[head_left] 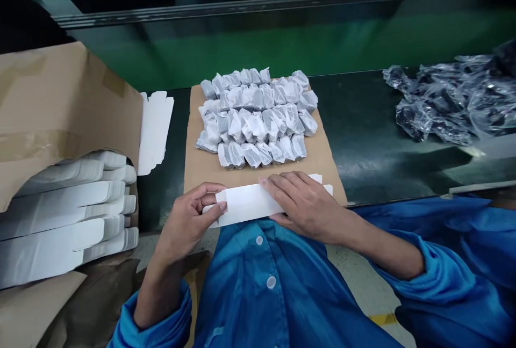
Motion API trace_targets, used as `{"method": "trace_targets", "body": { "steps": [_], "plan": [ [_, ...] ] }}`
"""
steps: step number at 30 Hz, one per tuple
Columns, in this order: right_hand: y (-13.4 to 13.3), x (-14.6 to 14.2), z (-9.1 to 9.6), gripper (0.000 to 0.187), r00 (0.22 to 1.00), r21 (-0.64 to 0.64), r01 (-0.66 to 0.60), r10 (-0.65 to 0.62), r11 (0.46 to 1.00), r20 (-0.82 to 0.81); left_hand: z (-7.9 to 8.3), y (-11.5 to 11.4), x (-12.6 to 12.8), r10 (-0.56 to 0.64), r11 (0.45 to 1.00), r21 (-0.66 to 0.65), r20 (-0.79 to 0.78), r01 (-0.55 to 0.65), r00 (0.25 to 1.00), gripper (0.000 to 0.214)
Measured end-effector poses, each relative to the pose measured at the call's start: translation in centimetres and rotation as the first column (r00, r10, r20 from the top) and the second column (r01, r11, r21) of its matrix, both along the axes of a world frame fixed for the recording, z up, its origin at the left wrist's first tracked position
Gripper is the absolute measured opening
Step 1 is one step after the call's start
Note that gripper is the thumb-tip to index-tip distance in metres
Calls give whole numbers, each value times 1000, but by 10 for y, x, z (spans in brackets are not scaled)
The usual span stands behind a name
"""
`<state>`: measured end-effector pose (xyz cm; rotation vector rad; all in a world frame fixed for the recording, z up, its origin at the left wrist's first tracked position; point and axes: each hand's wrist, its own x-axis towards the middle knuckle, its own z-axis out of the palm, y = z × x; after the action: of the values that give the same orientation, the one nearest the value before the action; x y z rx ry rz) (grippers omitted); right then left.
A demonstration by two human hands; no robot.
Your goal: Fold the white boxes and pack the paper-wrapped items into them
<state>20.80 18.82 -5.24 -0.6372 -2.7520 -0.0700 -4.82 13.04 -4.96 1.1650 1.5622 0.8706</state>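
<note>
A small white folding carton [245,203] lies across the near edge of a brown cardboard sheet [322,149], just in front of my blue coat. My left hand [189,219] is closed on the carton's left end, thumb and fingers pinching its flap. My right hand [302,203] lies over the carton's right half with fingers curled down on it, gripping it. Beyond the carton, several small items in white wrapping [258,117] lie in rows on the cardboard sheet.
An open brown box [60,117] at left holds stacked flat white cartons [68,214]; more flat cartons [155,128] lean beside it. A heap of dark items in clear bags [451,101] lies at right on the dark green conveyor belt [371,133].
</note>
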Motion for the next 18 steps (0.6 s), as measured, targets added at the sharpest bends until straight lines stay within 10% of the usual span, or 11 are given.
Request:
{"method": "trace_targets", "body": {
  "steps": [10, 12, 15, 18],
  "plan": [
    [-5, 9, -2, 30, 991, 269, -35, 69, 963, -117, -5, -5, 2, 119, 974, 217, -232, -68, 965, 10],
    [-2, 14, -1, 36, 976, 201, 82, -37, 976, -214, -4, -13, 11, 299, 896, 373, -107, -241, 948, 22],
    [-3, 12, -3, 51, 894, 100, 304, -248, 947, -373, -7, -26, 41, 455, 628, 666, 105, -402, 884, 37],
    [-19, -7, -14, 49, 855, 101, 347, -269, 933, -444, -17, -33, 77, 323, 649, 704, 91, -290, 942, 69]
  ]
}}
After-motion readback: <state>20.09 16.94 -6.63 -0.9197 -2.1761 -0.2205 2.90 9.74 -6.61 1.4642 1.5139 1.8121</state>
